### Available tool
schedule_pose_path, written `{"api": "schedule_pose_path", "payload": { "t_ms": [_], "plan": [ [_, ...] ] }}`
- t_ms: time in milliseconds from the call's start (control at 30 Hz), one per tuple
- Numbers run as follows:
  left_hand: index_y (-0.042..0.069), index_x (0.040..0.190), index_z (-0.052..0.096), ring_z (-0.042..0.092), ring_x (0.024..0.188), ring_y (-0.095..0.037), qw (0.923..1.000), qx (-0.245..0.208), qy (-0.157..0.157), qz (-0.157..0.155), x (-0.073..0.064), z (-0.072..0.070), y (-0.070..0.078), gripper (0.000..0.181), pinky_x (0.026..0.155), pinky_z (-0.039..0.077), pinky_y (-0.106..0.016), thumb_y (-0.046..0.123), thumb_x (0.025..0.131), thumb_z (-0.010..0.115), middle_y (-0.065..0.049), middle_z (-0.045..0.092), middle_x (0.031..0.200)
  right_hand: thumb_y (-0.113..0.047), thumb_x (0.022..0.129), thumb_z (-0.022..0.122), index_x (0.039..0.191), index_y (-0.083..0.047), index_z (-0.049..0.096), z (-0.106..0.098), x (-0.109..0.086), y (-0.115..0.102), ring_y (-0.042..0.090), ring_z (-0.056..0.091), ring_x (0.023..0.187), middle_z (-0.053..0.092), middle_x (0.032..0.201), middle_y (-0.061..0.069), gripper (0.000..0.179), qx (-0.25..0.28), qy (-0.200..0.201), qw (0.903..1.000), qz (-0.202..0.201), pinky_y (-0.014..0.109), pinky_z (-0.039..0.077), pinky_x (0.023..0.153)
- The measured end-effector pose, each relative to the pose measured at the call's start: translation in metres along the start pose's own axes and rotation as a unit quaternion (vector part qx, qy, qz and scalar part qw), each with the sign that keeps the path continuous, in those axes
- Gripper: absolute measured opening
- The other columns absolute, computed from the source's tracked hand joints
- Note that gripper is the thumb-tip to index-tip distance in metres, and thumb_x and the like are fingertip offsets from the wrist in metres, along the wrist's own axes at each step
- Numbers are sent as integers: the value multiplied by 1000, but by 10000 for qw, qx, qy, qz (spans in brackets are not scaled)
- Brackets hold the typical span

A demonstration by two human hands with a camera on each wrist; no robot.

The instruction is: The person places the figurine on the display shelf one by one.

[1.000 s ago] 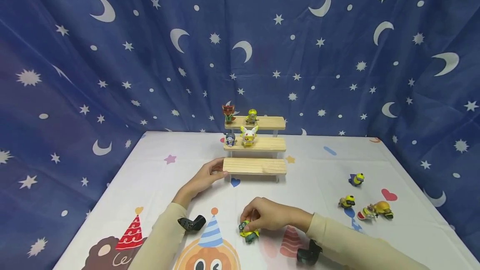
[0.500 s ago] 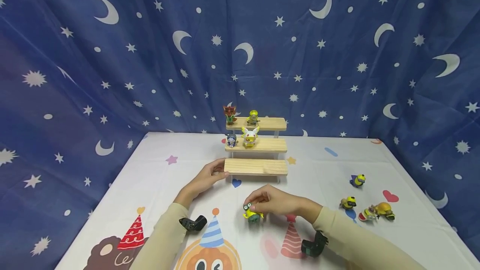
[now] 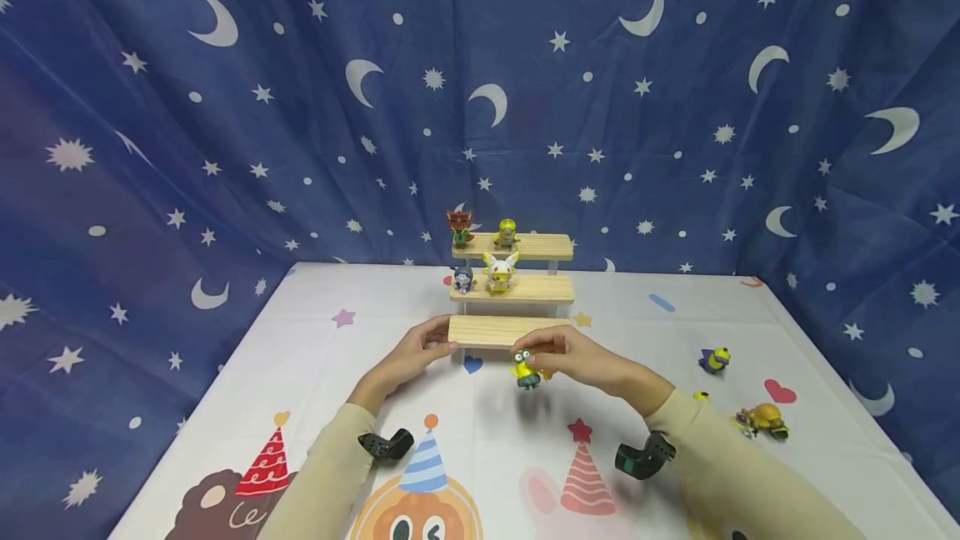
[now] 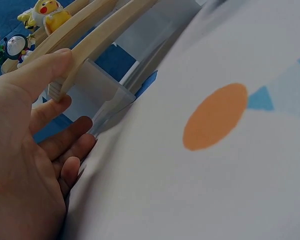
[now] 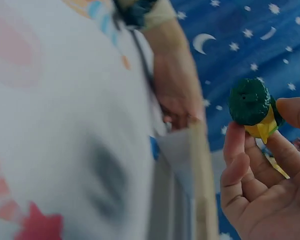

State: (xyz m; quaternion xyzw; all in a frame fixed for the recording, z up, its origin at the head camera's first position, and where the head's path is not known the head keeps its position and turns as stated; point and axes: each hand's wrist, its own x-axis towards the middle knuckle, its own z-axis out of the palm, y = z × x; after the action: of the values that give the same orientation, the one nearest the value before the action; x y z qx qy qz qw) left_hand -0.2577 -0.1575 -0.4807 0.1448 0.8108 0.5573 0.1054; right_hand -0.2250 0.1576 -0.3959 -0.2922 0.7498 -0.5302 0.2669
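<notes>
In the head view my right hand (image 3: 581, 361) holds a small yellow-and-green Minion figurine (image 3: 527, 369) upright, in front of the lowest step. Its dark green underside shows in the right wrist view, with the thumb and fingers (image 5: 290, 107) pinching its body. My left hand (image 3: 412, 357) grips the left end of the lowest board of a three-step wooden display stand (image 3: 487, 332). The left wrist view has the thumb on top of that board (image 4: 97, 42) and the index finger beneath its end.
A fox figurine (image 3: 459, 229) and a yellow one (image 3: 506, 233) stand on the top step. The middle step bears a dark figurine (image 3: 462, 279) and a white-eared one (image 3: 498, 273). Several more figurines, including a purple-and-yellow one (image 3: 714, 359), lie at the right.
My right hand has raised the Minion figurine off the cloth and carried it forward and slightly right, toward the lowest step. My left hand keeps its grip on the board.
</notes>
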Motion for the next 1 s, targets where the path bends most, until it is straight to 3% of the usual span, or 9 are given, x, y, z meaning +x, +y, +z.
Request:
{"api": "schedule_pose_path", "payload": {
  "t_ms": [167, 367, 500, 733, 1000],
  "plan": [
    [7, 155, 39, 51, 133, -33, 10000, 38, 3, -10, -1, -1, 1, 64, 111, 44, -51, 27, 100, 65, -17, 52, 149, -18, 103, 58, 140, 6, 54, -22, 1, -6, 6, 65, 93, 69, 123, 4, 44, 90, 308, 9993, -193, 27, 55, 81],
    [7, 154, 39, 51, 133, -33, 10000, 10, 0, 45, 2, -2, 2, 64, 111, 44, -51, 27, 99, 65, -17, 51, 150, -18, 101, 61, 142, -2, 55, -48, 6, -16, 4, 61, 118, 55, 146, 19, 44, -62, 917, 9957, -124, 32, 50, 105],
    [9, 154, 40, 51, 132, -32, 10000, 16, 9, 5, 2, -2, 3, 64, 111, 44, -50, 28, 99, 66, -15, 52, 149, -19, 102, 60, 145, -5, 53, -65, 9, -23, 7, 59, 122, 52, 150, 19, 46, -207, 1274, 9916, -99, 45, 47, 110],
    [12, 154, 42, 53, 130, -28, 9999, -1, 63, -141, 0, -1, 4, 64, 110, 45, -47, 30, 98, 67, -11, 54, 148, -20, 102, 61, 147, -9, 51, -90, 19, -30, 14, 59, 125, 53, 150, 15, 47, -383, 1765, 9835, -37, 48, 46, 112],
    [9, 154, 41, 52, 130, -30, 10000, -41, -24, -45, 0, -1, 2, 64, 110, 44, -48, 28, 98, 67, -15, 54, 147, -19, 102, 61, 149, -8, 48, -109, 31, -37, 31, 53, 136, 48, 155, 15, 50, -570, 1839, 9812, -108, 54, 40, 116]
  ]
}}
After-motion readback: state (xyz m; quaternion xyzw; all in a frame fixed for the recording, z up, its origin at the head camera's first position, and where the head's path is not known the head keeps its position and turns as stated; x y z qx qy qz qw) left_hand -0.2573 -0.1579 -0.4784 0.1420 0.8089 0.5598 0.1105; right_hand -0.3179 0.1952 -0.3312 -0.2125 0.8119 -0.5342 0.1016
